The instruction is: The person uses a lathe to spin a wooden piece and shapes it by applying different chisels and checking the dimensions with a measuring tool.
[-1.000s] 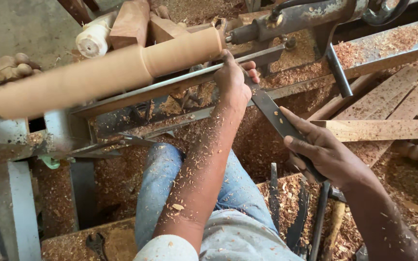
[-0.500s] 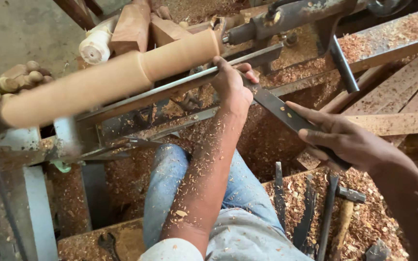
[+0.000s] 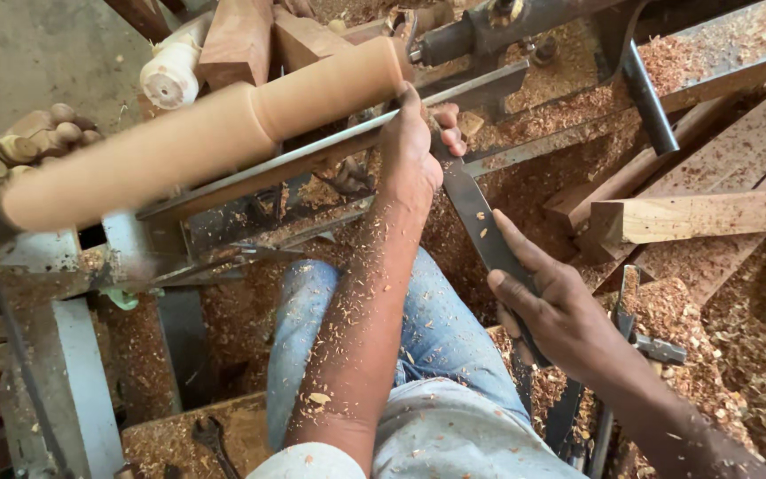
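Chisel work fills the view: a long flat dark steel turning chisel (image 3: 476,217) lies across the grey metal tool rest bar (image 3: 312,155), just below the pale round wooden spindle (image 3: 206,137) mounted on the lathe. The left hand (image 3: 414,146) clamps the blade onto that bar; the right hand (image 3: 551,310) grasps its handle end. Sawdust (image 3: 711,328) surrounds the blue-jeaned knee (image 3: 436,337).
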